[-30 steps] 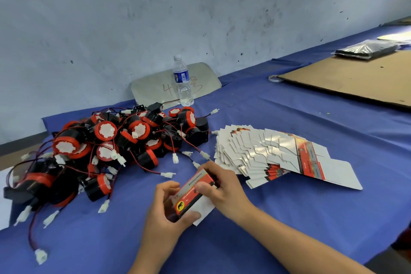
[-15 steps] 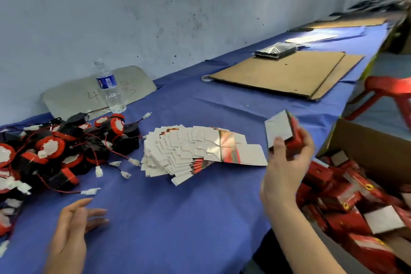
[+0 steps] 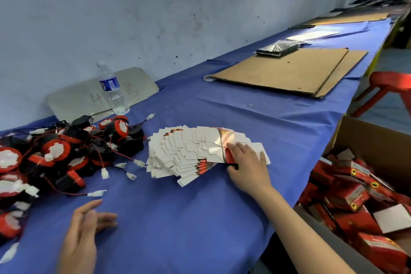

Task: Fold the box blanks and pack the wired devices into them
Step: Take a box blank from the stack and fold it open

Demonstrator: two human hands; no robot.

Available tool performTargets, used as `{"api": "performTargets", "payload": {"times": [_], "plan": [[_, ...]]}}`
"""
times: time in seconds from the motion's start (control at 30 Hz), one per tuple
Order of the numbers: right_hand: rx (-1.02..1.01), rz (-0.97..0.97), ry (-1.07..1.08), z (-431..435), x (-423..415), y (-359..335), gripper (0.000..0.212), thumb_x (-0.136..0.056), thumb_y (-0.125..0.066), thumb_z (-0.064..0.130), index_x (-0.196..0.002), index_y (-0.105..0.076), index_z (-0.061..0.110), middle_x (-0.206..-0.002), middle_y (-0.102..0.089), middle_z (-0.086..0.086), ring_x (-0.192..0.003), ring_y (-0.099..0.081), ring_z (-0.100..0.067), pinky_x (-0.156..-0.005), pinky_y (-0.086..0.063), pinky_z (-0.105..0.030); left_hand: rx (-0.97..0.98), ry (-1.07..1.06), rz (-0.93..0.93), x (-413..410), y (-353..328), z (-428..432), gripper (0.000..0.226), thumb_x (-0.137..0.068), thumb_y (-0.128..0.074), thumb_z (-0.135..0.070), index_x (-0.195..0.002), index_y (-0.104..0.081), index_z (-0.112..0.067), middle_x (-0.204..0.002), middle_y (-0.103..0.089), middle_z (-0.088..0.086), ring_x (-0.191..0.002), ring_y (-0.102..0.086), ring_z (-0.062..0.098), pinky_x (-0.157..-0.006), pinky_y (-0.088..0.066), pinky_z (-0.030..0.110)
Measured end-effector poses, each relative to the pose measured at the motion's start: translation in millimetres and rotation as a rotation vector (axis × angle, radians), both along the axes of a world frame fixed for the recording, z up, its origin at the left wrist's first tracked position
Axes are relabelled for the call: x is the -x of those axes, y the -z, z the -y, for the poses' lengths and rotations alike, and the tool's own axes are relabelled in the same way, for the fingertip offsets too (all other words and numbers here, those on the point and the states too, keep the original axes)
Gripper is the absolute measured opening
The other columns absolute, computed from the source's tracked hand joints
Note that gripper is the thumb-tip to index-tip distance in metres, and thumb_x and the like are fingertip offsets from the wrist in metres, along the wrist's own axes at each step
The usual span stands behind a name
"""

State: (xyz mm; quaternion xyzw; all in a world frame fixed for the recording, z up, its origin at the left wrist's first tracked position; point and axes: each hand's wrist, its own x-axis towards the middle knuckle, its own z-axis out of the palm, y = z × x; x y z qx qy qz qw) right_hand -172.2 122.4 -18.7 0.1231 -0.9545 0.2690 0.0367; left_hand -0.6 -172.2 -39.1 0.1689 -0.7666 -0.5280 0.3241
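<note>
A long counter (image 3: 200, 218) draped in blue cloth is seen along a pale wall, with cardboard sheets (image 3: 284, 73) laid well apart toward its far end. At the right, below the counter edge, an open carton (image 3: 378, 140) is part filled with folded red boxes (image 3: 351, 198), so the task is judged to be well under way. On the left of the counter a tangled heap of devices (image 3: 66, 153) is piled, red and black, with thin wires and white plugs trailing onto the cloth; a bottle (image 3: 112, 89) is stood just behind the heap. Between heap and carton the blanks (image 3: 189, 151) are fanned out, mostly white side up, each overlapping the next. The right hand (image 3: 246, 167) is laid on the right end of the fan, fingers spread over the top blank and the thumb tucked at its near edge; whether the blank is already pinched cannot be told. The left hand (image 3: 84, 233) is held relaxed and empty over the cloth, near a loose plug (image 3: 95, 193). The step in hand is judged to be the taking of one blank. Two blanks may be lifted together, since the overlapped edges lie close and the card is thin and slick; the fan may also be pushed out of order if the top blank is dragged rather than lifted. When a device is next drawn from the heap, neighbours may be pulled along by the tangled wires.
</note>
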Motion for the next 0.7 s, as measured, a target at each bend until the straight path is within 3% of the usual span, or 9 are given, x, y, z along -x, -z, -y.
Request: {"api": "performTargets", "payload": {"times": [0.1,0.2,0.33,0.4,0.47,0.53,0.6,0.63,0.7], "plan": [[0.105,-0.137,0.004,2.1,0.7,0.5,0.040,-0.089,-0.047,0.009,-0.127,-0.055,0.019,-0.121,-0.059,0.001,-0.119,-0.047,-0.022,-0.101,-0.033,-0.036,0.026,0.006,0.012,-0.4,-1.2,-0.1,0.026,-0.101,-0.034,-0.021,-0.099,-0.058,-0.031,-0.077,-0.072,0.004,-0.065,-0.067,0.010,-0.073,-0.049,0.015],[0.185,-0.182,-0.001,-1.7,-1.0,1.9,0.044,-0.089,-0.045,0.004,-0.128,-0.058,0.018,-0.118,-0.062,0.001,-0.113,-0.046,-0.019,-0.084,-0.032,-0.025,0.044,0.037,0.033,-4.3,-4.3,-1.9,0.024,-0.094,-0.037,-0.035,-0.101,-0.059,-0.031,-0.079,-0.072,0.004,-0.071,-0.069,0.013,-0.079,-0.048,0.027],[0.236,-0.052,-0.013,-5.9,-3.5,0.3,0.050,-0.095,-0.038,0.009,-0.142,-0.044,0.024,-0.150,-0.039,0.004,-0.140,-0.027,-0.010,-0.114,-0.017,-0.028,0.035,0.061,0.058,-7.6,-9.8,-7.6,0.027,-0.090,-0.037,-0.041,-0.104,-0.058,-0.032,-0.082,-0.072,-0.002,-0.075,-0.068,0.012,-0.079,-0.047,0.016],[0.185,-0.034,-0.030,-4.4,-4.9,-2.4,0.050,-0.096,-0.036,0.009,-0.144,-0.041,0.023,-0.153,-0.036,0.003,-0.142,-0.026,-0.012,-0.117,-0.017,-0.034,0.036,0.056,0.080,-8.6,-11.9,-10.0,0.027,-0.089,-0.036,-0.043,-0.104,-0.057,-0.034,-0.083,-0.072,-0.004,-0.077,-0.068,0.011,-0.080,-0.045,0.018],[0.229,-0.126,0.005,-1.6,-9.9,-4.6,0.047,-0.097,-0.037,0.006,-0.141,-0.046,0.019,-0.144,-0.048,-0.003,-0.133,-0.038,-0.021,-0.111,-0.028,-0.037,0.039,0.058,0.084,-9.4,-12.4,-11.3,0.028,-0.090,-0.035,-0.045,-0.105,-0.057,-0.034,-0.083,-0.071,-0.005,-0.078,-0.067,0.010,-0.081,-0.044,0.017],[0.499,-0.349,0.152,5.0,-22.1,-13.6,0.037,-0.100,-0.040,0.009,-0.133,-0.054,0.016,-0.119,-0.064,-0.004,-0.110,-0.055,-0.026,-0.094,-0.042,-0.036,0.033,0.053,0.079,-9.5,-13.9,-12.7,0.029,-0.089,-0.036,-0.045,-0.105,-0.057,-0.034,-0.084,-0.071,-0.006,-0.079,-0.067,0.010,-0.086,-0.046,0.027],[0.803,-0.583,0.286,16.2,-36.9,-34.1,0.029,-0.101,-0.038,0.022,-0.122,-0.056,0.018,-0.097,-0.064,0.019,-0.090,-0.060,-0.008,-0.075,-0.041,-0.021,0.009,0.032,0.057,-8.7,-17.1,-15.3,0.028,-0.089,-0.038,-0.044,-0.109,-0.056,-0.037,-0.089,-0.071,-0.007,-0.083,-0.067,0.009,-0.089,-0.048,0.037],[0.907,-0.633,0.259,26.9,-43.8,-45.1,0.027,-0.099,-0.037,0.024,-0.118,-0.055,0.020,-0.089,-0.062,0.026,-0.082,-0.056,0.005,-0.069,-0.040,-0.013,0.002,0.016,0.040,-9.2,-19.0,-16.0,0.028,-0.089,-0.040,-0.043,-0.113,-0.054,-0.041,-0.095,-0.070,-0.010,-0.089,-0.066,0.007,-0.090,-0.048,0.038],[1.036,-0.561,0.009,59.2,-52.7,-62.7,0.025,-0.096,-0.038,0.019,-0.113,-0.053,0.029,-0.082,-0.061,0.027,-0.074,-0.054,0.007,-0.063,-0.039,-0.008,-0.014,-0.010,-0.012,-9.9,-24.7,-18.0,0.038,-0.089,-0.042,-0.040,-0.126,-0.042,-0.050,-0.111,-0.064,-0.019,-0.104,-0.060,0.001,-0.094,-0.044,0.037]]}}
